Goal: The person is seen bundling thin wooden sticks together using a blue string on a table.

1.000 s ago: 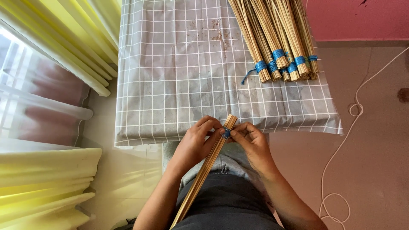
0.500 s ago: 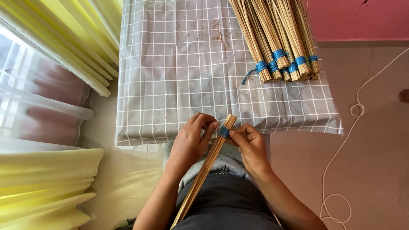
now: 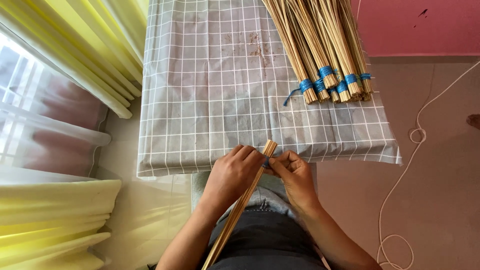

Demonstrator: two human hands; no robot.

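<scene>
Bright daylight floods in from nine o'clock, blowing out the sheer curtain (image 3: 45,135); the checked table (image 3: 215,90) is evenly lit, sharp, with soft shadows

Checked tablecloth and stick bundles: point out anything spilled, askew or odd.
Brown specks are scattered over the checked tablecloth near its far end, like crumbs shed by the sticks. One blue tie end trails loose from the tied bundles. Nothing else stands out.

The tied stick bundles (image 3: 320,45) are cut off by the top edge; the blue tie (image 3: 266,162) is mostly hidden between fingers.
</scene>
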